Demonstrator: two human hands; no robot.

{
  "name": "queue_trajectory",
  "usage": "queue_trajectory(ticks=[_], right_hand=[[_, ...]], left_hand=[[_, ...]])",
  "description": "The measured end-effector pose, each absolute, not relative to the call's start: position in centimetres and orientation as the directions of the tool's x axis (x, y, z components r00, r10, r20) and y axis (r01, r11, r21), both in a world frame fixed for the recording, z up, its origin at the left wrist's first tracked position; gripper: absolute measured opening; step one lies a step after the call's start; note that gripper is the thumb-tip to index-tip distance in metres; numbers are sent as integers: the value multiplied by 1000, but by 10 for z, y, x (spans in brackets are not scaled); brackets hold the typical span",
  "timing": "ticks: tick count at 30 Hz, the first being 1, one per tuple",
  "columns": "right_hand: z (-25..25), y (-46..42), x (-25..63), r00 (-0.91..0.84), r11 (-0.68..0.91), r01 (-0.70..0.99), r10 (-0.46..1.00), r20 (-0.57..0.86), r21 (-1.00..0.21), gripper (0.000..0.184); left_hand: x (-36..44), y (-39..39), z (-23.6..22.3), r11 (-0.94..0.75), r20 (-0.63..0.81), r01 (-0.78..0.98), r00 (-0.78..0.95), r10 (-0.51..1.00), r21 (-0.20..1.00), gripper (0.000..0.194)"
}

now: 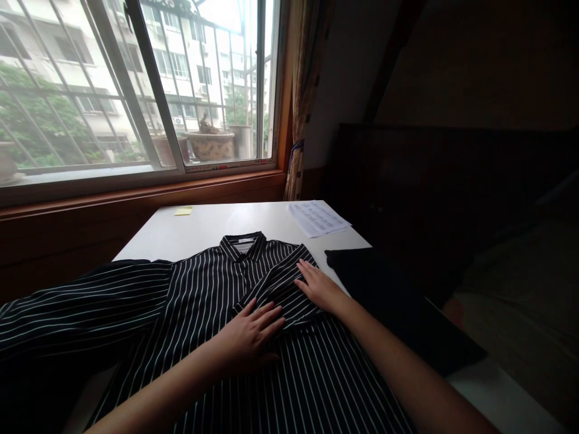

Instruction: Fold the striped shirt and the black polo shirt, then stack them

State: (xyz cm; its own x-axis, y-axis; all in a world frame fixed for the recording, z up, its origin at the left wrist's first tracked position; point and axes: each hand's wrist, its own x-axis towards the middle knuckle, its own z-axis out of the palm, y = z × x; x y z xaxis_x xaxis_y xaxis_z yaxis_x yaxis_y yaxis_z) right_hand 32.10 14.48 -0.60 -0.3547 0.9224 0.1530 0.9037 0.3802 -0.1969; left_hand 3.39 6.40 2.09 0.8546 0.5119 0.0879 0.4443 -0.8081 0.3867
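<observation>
Head view: we find a dark shirt (203,295) with pale stripes lying spread on a white table (156,238), front side up, its collar (257,246) towards the far side; a label shows inside the neck, though we cannot read it. We note that the sleeve on the right of the view, the folded sleeve (283,283), lies inward across the chest, its stripes running aslant to those of the body; the other, the outstretched sleeve (104,301), extends sideways to the left edge of the view, past the side of the table.

We observe the left hand (256,328) palm down, its fingers extended and slightly parted, resting on the lower part of the folded sleeve and the shirt front beside it; the right hand (319,286) likewise lies flat, fingers extended, on the folded sleeve near its outer fold; we see neither of them pinching the fabric.

To the right of the shirt we record a dark cloth (384,295), too dim for us to identify; beyond it, near the far right corner of the table, lie printed papers (319,218), and near the far left corner a yellow note (183,211); behind the table we see a window (151,75), with a patterned pot (212,146) outside it, and a gathered curtain (298,120) at its right side.
</observation>
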Motion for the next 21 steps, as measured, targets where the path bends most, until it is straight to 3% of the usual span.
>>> queue_trajectory(ticks=[3, 7, 13, 17, 21], right_hand=[[-14, 156, 305, -349, 358, 915, 934, 81, -184, 68], [-12, 159, 292, -402, 416, 886, 909, 107, -205, 68], [-8, 156, 290, -456, 463, 856, 886, 87, -230, 68], [-10, 153, 289, -480, 486, 843, 873, 88, -230, 66], [-5, 148, 295, -507, 527, 811, 850, 145, -252, 60]], left_hand=[[27, 65, 17, -828, 114, 443, 856, 505, 344, 66], [18, 64, 18, -849, 112, 433, 868, 483, 304, 62], [14, 51, 41, -838, 172, 365, 870, 462, 406, 65], [14, 44, 54, -800, 134, 339, 880, 456, 495, 52], [5, 53, 47, -772, 124, 445, 826, 549, 453, 46]])
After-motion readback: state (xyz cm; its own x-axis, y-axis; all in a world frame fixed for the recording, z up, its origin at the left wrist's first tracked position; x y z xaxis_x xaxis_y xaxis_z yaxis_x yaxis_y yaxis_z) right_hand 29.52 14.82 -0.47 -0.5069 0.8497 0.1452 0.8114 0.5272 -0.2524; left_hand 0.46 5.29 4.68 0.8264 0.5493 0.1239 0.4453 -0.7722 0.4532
